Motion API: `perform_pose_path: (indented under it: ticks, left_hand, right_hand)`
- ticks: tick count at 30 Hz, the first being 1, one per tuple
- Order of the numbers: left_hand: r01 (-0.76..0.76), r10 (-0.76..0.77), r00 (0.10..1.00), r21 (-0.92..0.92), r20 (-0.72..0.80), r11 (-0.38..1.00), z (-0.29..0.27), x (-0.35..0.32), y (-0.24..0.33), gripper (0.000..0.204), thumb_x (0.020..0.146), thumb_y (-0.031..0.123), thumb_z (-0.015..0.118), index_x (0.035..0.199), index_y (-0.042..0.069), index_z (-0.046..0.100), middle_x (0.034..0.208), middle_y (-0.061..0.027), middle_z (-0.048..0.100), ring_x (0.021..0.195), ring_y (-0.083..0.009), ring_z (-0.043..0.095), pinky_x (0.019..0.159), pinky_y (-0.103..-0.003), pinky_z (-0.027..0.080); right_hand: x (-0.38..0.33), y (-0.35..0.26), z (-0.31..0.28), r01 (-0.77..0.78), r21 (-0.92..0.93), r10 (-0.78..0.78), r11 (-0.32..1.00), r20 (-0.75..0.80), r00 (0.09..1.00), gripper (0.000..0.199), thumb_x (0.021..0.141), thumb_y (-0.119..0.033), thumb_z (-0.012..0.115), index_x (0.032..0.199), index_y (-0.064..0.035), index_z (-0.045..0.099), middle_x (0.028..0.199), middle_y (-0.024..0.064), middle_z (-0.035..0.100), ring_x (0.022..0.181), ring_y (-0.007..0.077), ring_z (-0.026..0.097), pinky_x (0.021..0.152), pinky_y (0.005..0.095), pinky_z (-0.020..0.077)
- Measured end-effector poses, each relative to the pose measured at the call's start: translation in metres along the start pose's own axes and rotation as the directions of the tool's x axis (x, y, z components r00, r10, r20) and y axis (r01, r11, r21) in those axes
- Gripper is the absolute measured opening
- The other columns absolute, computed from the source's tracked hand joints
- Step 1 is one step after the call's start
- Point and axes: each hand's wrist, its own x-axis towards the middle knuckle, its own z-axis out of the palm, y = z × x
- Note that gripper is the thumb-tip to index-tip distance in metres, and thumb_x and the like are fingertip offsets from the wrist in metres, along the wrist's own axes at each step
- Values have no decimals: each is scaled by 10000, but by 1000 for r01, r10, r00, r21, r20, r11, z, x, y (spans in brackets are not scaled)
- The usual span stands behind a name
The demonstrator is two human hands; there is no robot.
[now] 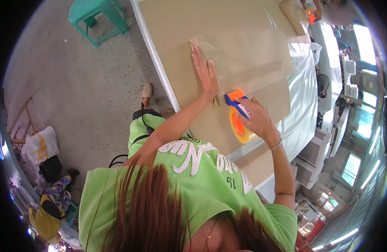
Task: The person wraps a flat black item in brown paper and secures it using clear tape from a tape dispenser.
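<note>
- Two hands of mine are on the work: my left hand lies flat and spread, fingers released, pressing down on the folded cardboard sheet.
- My right hand is clenched around the handle of the orange and blue tape dispenser, which sits on the cardboard just beside my left wrist.
- A strip of clear tape runs along the cardboard from the dispenser up past my left fingers, toward the sheet's far corner.
- The cardboard lies on a long bench with a pale cover, whose white edge curves away on my left side.
- A thin bracelet sits on my right wrist.
- At the far end of the bench another person's hand holds a second orange dispenser by a smaller piece of cardboard; its details are too small to tell.
- A green plastic stool stands on the concrete floor, well apart from the bench.
- My foot in a light shoe shows on the floor near the bench edge.
</note>
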Motion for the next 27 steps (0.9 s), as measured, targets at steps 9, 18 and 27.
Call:
perform_pose_path:
  ticks: [9,18,27]
  left_hand:
    - [45,-46,999,10,13,999,1,2,-2,658,975,240,357,1544,49,88,1609,-165,73,1481,-353,41,1195,-450,59]
    - [-22,22,1000,5,19,1000,-1,3,-2,639,990,235,340,1539,30,83,1609,-167,63,1483,-347,25,1197,-442,39]
    - [-17,17,999,8,32,1000,0,2,2,635,988,214,340,1531,6,85,1602,-190,70,1483,-345,21,1197,-446,28]
  right_hand:
    - [-26,12,18,62,59,-52,996,-155,987,472,817,-247,691,1271,-164,591,1063,153,568,785,361,634,685,436,525]
    - [-66,42,59,-39,35,44,999,-146,988,483,812,-263,692,1278,-205,581,1066,143,572,788,352,643,684,436,529]
    - [-27,46,51,5,14,-5,1000,-52,999,421,816,-290,672,1223,-199,613,1103,163,580,834,363,639,734,444,524]
